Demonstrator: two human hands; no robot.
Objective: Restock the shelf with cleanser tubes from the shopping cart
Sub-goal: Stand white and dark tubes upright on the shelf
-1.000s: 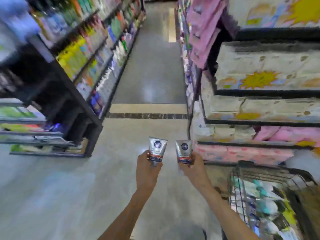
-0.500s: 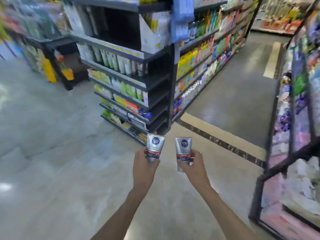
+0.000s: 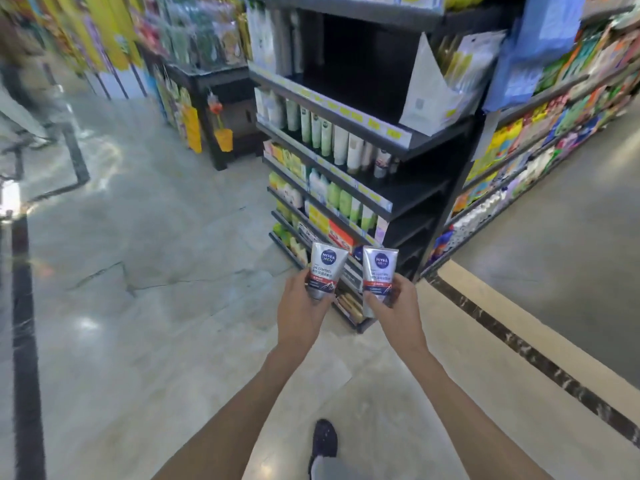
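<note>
My left hand (image 3: 302,308) grips a silver cleanser tube (image 3: 325,268) with a dark blue round logo, held upright with its flat end up. My right hand (image 3: 394,308) holds a second matching cleanser tube (image 3: 379,271) beside it, a small gap between the two. Both are raised in front of a black end-of-aisle shelf unit (image 3: 408,147) whose tiers carry rows of white and green tubes and bottles. Its upper tier has a dark gap beside a white display carton (image 3: 433,95). The shopping cart is out of view.
A long aisle shelf (image 3: 540,140) of colourful packets runs off to the right. A low black stand (image 3: 221,109) with hanging goods is to the left. A person's legs (image 3: 24,109) show at far left. Pale stone floor (image 3: 138,271) lies around my shoe (image 3: 323,441).
The view has swung left, from the cart and pink packages to the end-of-aisle shelf unit, which now looms nearer. Both hands keep the tubes raised the same way.
</note>
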